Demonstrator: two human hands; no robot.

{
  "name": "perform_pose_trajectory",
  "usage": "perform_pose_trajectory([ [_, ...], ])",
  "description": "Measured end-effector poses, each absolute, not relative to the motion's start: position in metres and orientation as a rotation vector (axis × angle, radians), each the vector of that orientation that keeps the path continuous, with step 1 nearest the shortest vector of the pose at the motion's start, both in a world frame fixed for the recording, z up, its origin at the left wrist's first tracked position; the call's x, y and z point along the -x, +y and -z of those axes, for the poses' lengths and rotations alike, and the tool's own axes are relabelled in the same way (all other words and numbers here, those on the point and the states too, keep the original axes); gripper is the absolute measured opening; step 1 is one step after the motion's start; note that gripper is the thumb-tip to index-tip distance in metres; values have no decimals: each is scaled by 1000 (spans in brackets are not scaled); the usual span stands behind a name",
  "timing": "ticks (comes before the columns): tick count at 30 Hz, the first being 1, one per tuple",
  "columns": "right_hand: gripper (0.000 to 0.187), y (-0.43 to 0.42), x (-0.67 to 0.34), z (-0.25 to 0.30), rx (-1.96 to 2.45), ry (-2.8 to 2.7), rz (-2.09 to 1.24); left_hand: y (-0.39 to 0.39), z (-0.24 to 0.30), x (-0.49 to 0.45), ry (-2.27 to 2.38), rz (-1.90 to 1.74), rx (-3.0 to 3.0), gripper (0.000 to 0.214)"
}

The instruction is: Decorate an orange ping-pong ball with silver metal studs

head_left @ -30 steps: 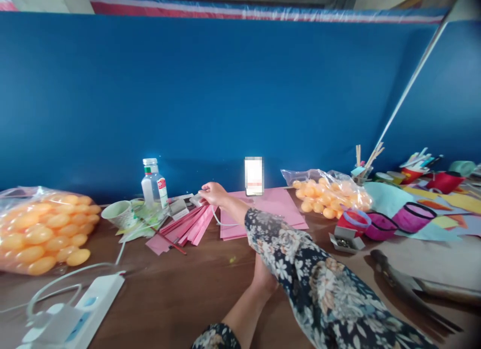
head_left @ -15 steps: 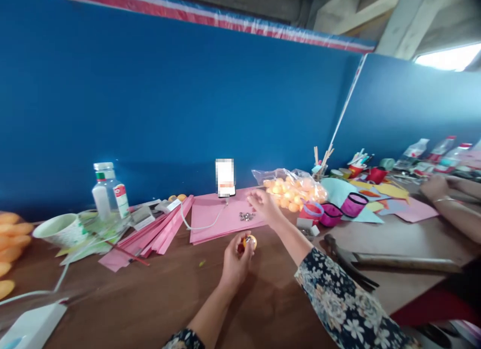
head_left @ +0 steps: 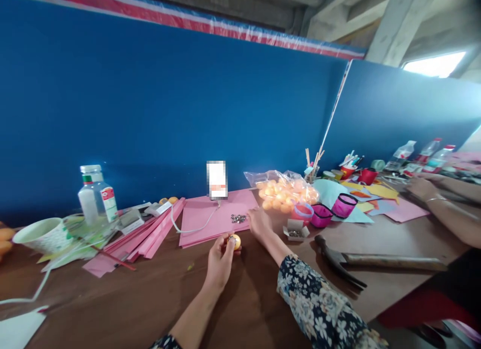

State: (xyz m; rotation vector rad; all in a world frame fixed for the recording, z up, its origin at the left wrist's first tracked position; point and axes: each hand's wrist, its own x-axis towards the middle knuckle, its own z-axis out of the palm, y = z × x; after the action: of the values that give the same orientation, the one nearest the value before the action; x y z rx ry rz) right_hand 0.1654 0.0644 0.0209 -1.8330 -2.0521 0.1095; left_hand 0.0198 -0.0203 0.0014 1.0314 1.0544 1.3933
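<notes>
My left hand [head_left: 220, 259] is closed around a yellow-orange ball [head_left: 235, 241], about ping-pong size, above the brown table. Dark marks or small pieces show at the ball's upper left, too small to make out. My right hand [head_left: 261, 224] is low at the right edge of the pink paper stack [head_left: 201, 216], fingers bent together beside a small pile of shiny metal pieces [head_left: 238, 219]. Its fingertips are partly hidden, so whatever they pinch cannot be made out. Behind that hand lies a clear plastic bag of orange balls [head_left: 287, 193].
Right of my forearm are an open little box of metal bits [head_left: 295, 232], purple-trimmed mesh cups [head_left: 321, 215] and a claw hammer [head_left: 391, 261]. A phone [head_left: 217, 181] stands behind the paper. Pink strips [head_left: 145, 239] and bottles [head_left: 90, 196] lie left; another person's hands [head_left: 424, 188] are far right.
My right hand has come down from above the paper to the right side of the metal pile. The ball has turned in my left hand. The whole view has shifted a little.
</notes>
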Motion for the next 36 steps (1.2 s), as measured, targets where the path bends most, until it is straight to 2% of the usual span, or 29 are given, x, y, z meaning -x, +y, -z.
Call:
perform_pose_trajectory([
  [14, 26, 57, -165, -13, 1816, -1972, -57, -18, 2, -21, 951, -1429, -790, 44],
  [20, 20, 55, -164, -14, 1714, -1872, -92, -17, 2, -19, 908, -1439, -767, 43],
  [23, 18, 47, -160, -15, 1479, -1714, -290, -18, -1, -18, 887, -1462, -737, 42],
  [27, 23, 30, -152, -14, 1170, -1540, -727, -18, -4, -18, 854, -1497, -620, 34],
  [32, 24, 18, -143, -5, 1068, -1288, -1153, -17, -3, -18, 797, -1519, -564, 31],
  [36, 23, 15, -138, -4, 1025, -1221, -1277, -15, -3, -18, 802, -1513, -580, 36],
])
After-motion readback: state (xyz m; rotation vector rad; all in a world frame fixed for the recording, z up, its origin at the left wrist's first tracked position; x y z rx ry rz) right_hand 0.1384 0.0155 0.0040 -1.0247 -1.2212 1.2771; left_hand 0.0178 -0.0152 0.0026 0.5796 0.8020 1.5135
